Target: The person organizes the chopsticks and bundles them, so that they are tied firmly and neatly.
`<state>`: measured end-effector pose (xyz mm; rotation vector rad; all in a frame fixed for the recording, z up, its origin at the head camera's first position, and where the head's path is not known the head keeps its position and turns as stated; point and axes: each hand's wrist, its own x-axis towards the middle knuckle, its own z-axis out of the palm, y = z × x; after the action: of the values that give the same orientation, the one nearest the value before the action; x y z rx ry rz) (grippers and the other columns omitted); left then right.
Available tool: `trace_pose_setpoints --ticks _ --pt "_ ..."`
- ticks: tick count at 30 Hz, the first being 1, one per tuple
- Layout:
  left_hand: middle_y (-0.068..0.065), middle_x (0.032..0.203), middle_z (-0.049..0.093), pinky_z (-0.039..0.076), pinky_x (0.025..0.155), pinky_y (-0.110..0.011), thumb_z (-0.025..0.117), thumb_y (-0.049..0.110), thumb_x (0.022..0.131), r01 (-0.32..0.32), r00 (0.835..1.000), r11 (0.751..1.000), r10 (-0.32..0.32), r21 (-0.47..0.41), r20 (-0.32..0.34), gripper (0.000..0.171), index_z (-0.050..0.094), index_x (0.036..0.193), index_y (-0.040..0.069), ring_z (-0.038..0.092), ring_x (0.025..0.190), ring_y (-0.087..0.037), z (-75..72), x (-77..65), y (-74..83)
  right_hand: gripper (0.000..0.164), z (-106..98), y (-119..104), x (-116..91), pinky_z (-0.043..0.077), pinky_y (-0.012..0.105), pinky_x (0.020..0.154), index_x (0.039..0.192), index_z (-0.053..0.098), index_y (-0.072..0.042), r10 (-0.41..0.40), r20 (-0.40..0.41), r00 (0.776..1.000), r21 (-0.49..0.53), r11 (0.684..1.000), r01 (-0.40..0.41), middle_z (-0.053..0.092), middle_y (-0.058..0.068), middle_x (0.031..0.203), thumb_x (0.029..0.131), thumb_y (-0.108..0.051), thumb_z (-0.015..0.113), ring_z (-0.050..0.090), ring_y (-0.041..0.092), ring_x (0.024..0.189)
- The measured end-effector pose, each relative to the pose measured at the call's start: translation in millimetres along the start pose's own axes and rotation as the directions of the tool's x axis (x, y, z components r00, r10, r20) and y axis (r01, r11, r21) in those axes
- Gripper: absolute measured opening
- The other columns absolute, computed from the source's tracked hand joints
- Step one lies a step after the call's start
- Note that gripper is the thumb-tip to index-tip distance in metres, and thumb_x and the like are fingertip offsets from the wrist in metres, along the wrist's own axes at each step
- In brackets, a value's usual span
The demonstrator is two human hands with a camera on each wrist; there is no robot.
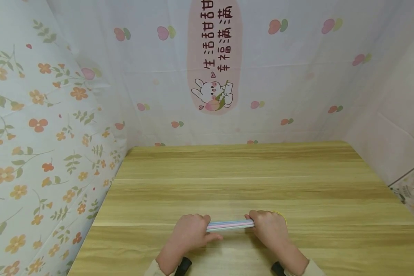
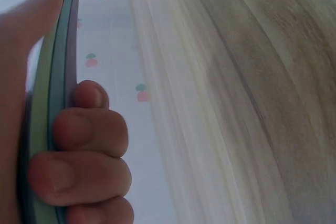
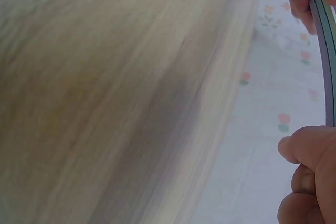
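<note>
Both hands hold one bundle of pastel strips [image 1: 229, 225], coloured blue, pink and pale green, in front of the person above the table. My left hand [image 1: 190, 231] grips the bundle's left end. Several of its curled fingertips lie against the strips [image 2: 59, 72] in the left wrist view. At the other end, my right hand [image 1: 270, 229] holds the bundle, with a yellow band at its wrist. The right wrist view shows part of that hand [image 3: 312, 174] beside the strips [image 3: 326, 61]. Both ends are hidden in the hands, and the exact kind of strips cannot be told.
A wood-grain table [image 1: 227, 176] lies under the hands. Behind it hangs a white cloth [image 1: 279, 76] printed with fruit shapes, a rabbit and writing. A flowered cloth [image 1: 48, 145] hangs along the left side, and a pale cloth [image 1: 396, 115] on the right.
</note>
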<state>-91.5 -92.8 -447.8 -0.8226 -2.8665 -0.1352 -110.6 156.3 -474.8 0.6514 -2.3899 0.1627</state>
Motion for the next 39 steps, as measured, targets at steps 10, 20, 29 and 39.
trace_pose_setpoints --ticks 10,20,29,39 --pt "0.007 0.053 0.046 0.031 0.038 -0.024 0.068 0.055 0.079 0.0 1.0 0.991 0.001 0.13 -0.007 0.044 0.051 0.067 0.016 0.035 0.043 -0.005 1.4 0.7 -3.4 0.043 -4 -5 2 0.02 0.021 0.036 0.055 0.042 -0.019 0.05 0.032 0.998 0.017 0.999 -0.05 0.035 -0.011 0.046 0.067 -0.02 0.083 0.028 0.003 0.039" --pt "0.006 0.053 0.046 0.03 0.038 -0.024 0.068 0.051 0.082 -0.011 1.0 0.992 0.014 0.129 -0.019 0.041 0.052 0.067 0.016 0.034 0.042 -0.007 0.9 0.7 -6.7 0.044 -9 -6 0 0.029 0.022 0.042 0.061 0.043 -0.018 0.199 0.119 0.973 0.131 0.968 -0.214 0.042 -0.01 0.056 0.061 -0.011 0.086 0.033 0.004 0.047" --pt "0.005 0.055 0.051 0.031 0.038 -0.024 0.07 0.047 0.082 0.008 1.0 0.993 -0.007 0.121 -0.008 0.038 0.054 0.068 0.016 0.036 0.043 -0.007 -0.3 -3.2 -11.6 0.026 -13 1 -10 0.045 0.018 0.058 0.082 0.059 -0.016 0.307 0.353 0.884 0.471 0.758 -0.452 0.055 -0.01 0.078 0.073 0.001 0.076 0.05 0.001 0.068" --pt "0.005 0.054 0.049 0.032 0.039 -0.024 0.07 0.047 0.082 0.005 1.0 0.993 -0.005 0.118 -0.003 0.038 0.054 0.069 0.015 0.036 0.043 -0.006 0.5 -6.5 -13.4 0.028 -12 3 -9 0.051 0.022 0.08 0.118 0.057 0.001 0.317 0.477 0.82 0.706 0.418 -0.572 0.067 0.014 0.107 0.099 -0.017 0.052 0.066 0.011 0.093"
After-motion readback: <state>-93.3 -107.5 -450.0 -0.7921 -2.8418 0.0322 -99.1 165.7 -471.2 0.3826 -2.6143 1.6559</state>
